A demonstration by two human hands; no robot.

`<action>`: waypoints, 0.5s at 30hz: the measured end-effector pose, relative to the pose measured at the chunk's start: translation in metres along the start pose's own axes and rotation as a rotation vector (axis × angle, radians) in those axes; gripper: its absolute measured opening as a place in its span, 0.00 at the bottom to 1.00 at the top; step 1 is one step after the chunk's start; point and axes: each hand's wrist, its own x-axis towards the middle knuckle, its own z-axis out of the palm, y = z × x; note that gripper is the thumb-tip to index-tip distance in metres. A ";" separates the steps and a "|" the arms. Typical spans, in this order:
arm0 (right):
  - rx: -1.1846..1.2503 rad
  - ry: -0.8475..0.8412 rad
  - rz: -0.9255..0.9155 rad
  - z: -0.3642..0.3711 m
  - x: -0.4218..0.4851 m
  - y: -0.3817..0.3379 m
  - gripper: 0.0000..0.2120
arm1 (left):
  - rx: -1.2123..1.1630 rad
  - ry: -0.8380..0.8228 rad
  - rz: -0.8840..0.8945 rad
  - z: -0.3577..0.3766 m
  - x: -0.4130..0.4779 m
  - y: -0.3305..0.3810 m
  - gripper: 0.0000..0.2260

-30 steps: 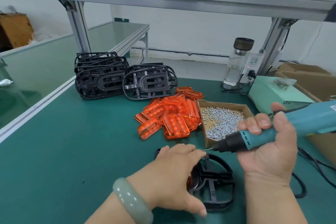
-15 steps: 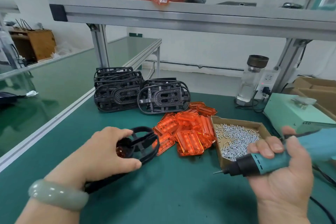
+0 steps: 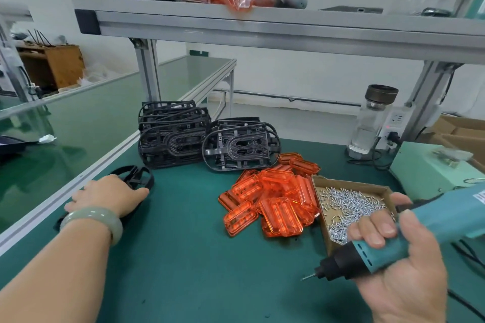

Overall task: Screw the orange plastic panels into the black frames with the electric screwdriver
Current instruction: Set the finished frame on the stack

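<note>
Black frame (image 3: 138, 179) — under left hand (image 3: 110, 195)

One view only, worn on the head, looking forward and down across the green counter (image 3: 183, 257). It's close in: left grip (image 3: 110, 195) at lower left, right grip (image 3: 401, 270) filling the lower right corner. Wide angle, so the overhead shelf (image 3: 262, 26) bows across the top.

The left hand (image 3: 110, 195) now rests on the black frame (image 3: 139, 178) near the left edge of the green table (image 3: 183, 257), whereas a second ago it pressed this frame directly before the person. The electric screwdriver (image 3: 380, 249) bit is now apart from the frame.
</note>
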 end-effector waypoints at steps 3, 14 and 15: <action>-0.006 0.003 0.004 0.001 0.001 0.001 0.12 | 0.017 0.007 -0.012 0.002 0.011 -0.004 0.28; 0.021 0.040 0.040 0.007 0.000 0.004 0.12 | 0.001 0.027 -0.071 0.004 0.024 0.000 0.34; 0.019 0.046 0.041 0.008 0.000 0.004 0.11 | -0.003 0.059 -0.066 0.004 0.022 0.001 0.34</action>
